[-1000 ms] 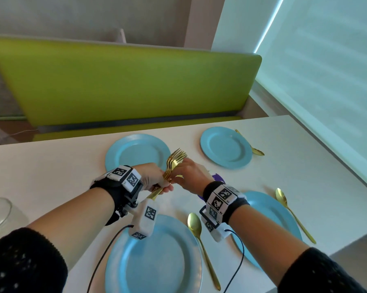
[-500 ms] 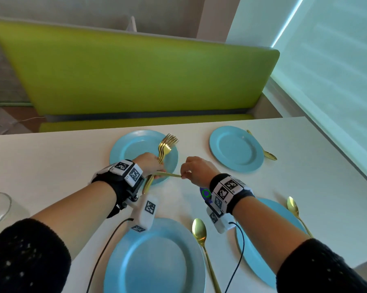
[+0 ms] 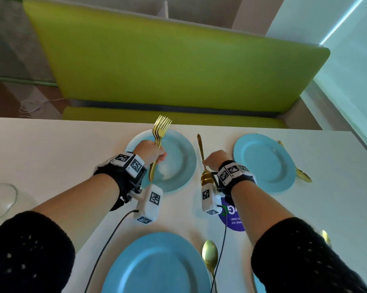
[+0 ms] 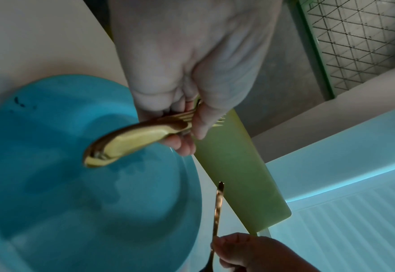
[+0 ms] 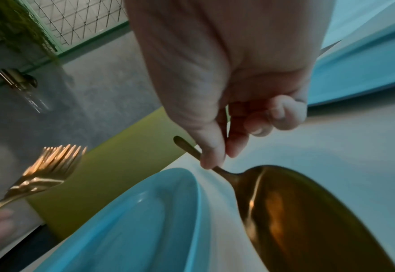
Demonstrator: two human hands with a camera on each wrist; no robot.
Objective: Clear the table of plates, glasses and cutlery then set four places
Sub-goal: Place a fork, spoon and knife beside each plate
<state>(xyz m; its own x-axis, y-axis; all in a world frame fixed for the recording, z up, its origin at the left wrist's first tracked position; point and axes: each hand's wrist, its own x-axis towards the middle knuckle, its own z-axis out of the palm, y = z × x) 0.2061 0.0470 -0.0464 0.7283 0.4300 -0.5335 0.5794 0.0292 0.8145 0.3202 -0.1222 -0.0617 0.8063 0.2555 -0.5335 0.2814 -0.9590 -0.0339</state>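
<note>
My left hand [image 3: 150, 153] grips a bundle of gold forks [image 3: 161, 132] by the handles, tines pointing away, above the far-left blue plate [image 3: 178, 166]. The left wrist view shows the fork handles [image 4: 140, 136] sticking out of my curled fingers over that plate [image 4: 75, 193]. My right hand [image 3: 215, 160] pinches a gold spoon [image 3: 201, 149] by its handle just right of the plate, bowl toward my wrist. In the right wrist view thumb and forefinger hold the spoon [image 5: 296, 211] low over the white table [image 5: 354, 165].
A second blue plate [image 3: 265, 161] with a spoon [image 3: 300, 174] lies far right. A near plate [image 3: 157, 265] has a spoon [image 3: 210, 256] beside it. A glass bowl [image 3: 0, 199] stands at the left edge. A green bench [image 3: 178, 66] runs behind the table.
My hands have parted: the right hand drew one spoon out of the cutlery bundle and carried it to the right of the far-left plate. The left hand moved forward with the forks.
</note>
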